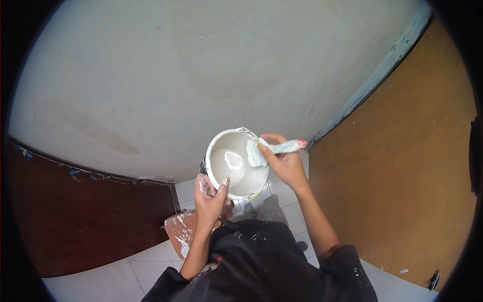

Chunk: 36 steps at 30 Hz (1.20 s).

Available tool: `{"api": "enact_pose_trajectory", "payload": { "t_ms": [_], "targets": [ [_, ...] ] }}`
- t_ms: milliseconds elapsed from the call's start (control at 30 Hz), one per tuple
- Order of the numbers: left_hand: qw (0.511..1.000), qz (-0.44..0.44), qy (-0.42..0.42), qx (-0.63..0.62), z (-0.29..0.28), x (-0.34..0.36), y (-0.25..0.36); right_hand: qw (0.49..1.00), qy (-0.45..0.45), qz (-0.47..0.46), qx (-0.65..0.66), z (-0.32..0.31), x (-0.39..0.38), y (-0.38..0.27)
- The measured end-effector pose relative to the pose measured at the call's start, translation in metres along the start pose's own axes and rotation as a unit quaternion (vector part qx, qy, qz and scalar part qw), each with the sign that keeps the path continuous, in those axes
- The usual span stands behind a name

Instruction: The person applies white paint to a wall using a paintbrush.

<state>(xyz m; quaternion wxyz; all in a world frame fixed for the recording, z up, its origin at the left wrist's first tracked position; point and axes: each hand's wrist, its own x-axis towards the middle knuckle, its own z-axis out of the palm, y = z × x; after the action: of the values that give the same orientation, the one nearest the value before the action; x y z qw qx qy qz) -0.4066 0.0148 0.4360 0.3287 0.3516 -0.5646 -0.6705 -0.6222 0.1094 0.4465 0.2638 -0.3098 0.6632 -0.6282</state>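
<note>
A round bucket (220, 142) with white paint (226, 173) in its bottom is tilted toward me at chest height. My left hand (210, 194), smeared with paint, is closed on the bucket's near left rim, thumb on the inside. In my right hand (287, 163) is a paintbrush (287, 147), its paint-covered handle ending in a red tip that points right. The brush's white-coated bristles lie over the right inner side of the bucket, above the paint; whether they touch the wall of the bucket I cannot tell.
Ahead rises a grey-white wall (151, 75) with damp-looking patches. A dark red-brown door (90, 216) stands at the left, a tan-brown door (392, 176) at the right. On the tiled floor (151, 267), a paint-splashed reddish-brown thing (181, 229) lies beside my legs.
</note>
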Motion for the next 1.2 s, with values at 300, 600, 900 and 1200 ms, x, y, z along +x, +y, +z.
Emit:
{"api": "enact_pose_trajectory", "payload": {
  "t_ms": [300,600,900,1200],
  "targets": [
    [0.999,-0.006,-0.053,-0.001,-0.014,0.006,-0.008,0.961,0.005,0.06,-0.269,0.063,-0.017,0.015],
    [0.999,0.007,-0.053,-0.001,-0.013,0.007,-0.009,0.951,0.049,-0.008,-0.304,0.06,-0.017,0.026],
    [0.997,0.0,-0.078,0.003,-0.013,0.013,0.003,0.939,0.129,-0.078,-0.308,0.028,-0.03,-0.004],
    [0.989,-0.083,-0.118,0.011,-0.016,0.023,0.032,0.91,0.076,-0.168,-0.372,0.016,-0.018,-0.029]
  ]
}}
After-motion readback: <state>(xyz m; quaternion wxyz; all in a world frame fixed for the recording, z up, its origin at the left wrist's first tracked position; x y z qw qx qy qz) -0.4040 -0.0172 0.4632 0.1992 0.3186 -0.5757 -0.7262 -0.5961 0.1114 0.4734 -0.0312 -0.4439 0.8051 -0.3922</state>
